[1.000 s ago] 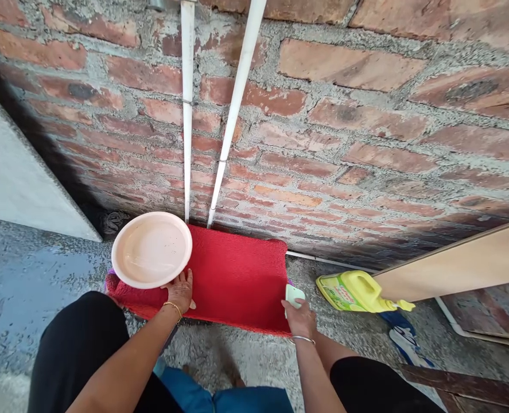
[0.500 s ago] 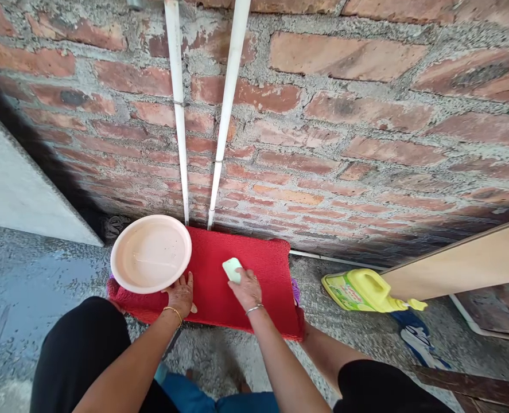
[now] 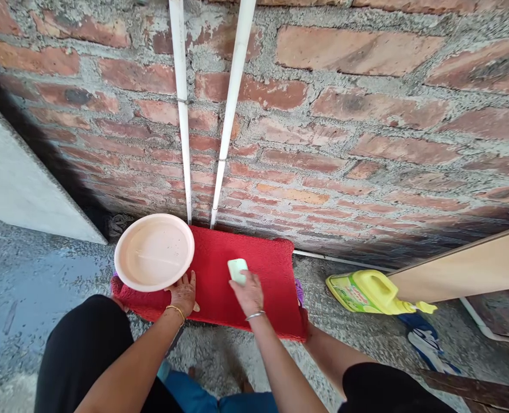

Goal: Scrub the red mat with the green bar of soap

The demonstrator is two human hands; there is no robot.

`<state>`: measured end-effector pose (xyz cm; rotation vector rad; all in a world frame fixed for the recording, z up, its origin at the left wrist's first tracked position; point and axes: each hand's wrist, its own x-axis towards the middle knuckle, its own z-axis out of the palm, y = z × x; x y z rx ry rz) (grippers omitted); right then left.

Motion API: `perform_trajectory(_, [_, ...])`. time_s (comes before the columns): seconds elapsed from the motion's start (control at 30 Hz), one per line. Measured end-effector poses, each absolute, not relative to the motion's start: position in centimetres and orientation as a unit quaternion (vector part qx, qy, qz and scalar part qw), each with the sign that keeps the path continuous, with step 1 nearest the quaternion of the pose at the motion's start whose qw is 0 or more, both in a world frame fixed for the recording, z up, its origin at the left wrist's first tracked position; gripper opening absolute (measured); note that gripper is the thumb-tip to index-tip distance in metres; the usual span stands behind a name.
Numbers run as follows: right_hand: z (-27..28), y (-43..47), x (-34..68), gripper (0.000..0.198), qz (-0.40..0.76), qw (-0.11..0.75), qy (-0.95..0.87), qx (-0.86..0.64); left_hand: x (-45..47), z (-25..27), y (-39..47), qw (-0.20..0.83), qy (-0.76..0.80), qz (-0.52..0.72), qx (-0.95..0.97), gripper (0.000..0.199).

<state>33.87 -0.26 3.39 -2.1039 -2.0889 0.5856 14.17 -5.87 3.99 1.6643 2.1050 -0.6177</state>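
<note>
A thick red cloth (image 3: 263, 298) is spread flat over a low support that it mostly hides. My right hand (image 3: 251, 292) grips a pale green bar of soap (image 3: 237, 271) against the middle of the cloth. On the cloth's left part, my left hand (image 3: 182, 295) lies with fingers spread, pressing the fabric. Its fingertips are beside the rim of a pale pink basin (image 3: 156, 252), perhaps touching it. The basin stands upright on the cloth's left end and looks to have a little water in it.
A brick wall (image 3: 314, 166) with two white pipes (image 3: 232, 97) rises behind the cloth. A yellow detergent jug (image 3: 368, 291) lies on the concrete to the right, near a board (image 3: 469, 261) and a blue-and-white shoe (image 3: 428, 341). A grey slab (image 3: 26, 183) leans at left.
The view has shifted slightly. The soap has turned a little in my right hand and stays over the middle of the cloth. My left hand keeps its place beside the basin.
</note>
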Motion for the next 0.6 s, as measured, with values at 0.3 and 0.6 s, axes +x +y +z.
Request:
perform_trajectory(0.3, [5.9, 1.7, 29.2, 0.044, 0.226, -0.011, -0.723, -0.653, 14.2, 4.1, -5.7, 0.199, 0.749, -0.221, 0.592, 0.121])
perform_trajectory(0.6, [3.9, 1.7, 48.4, 0.043, 0.175, 0.074, -0.482, -0.855, 14.2, 4.5, -5.7, 0.211, 0.750, -0.219, 0.588, 0.120])
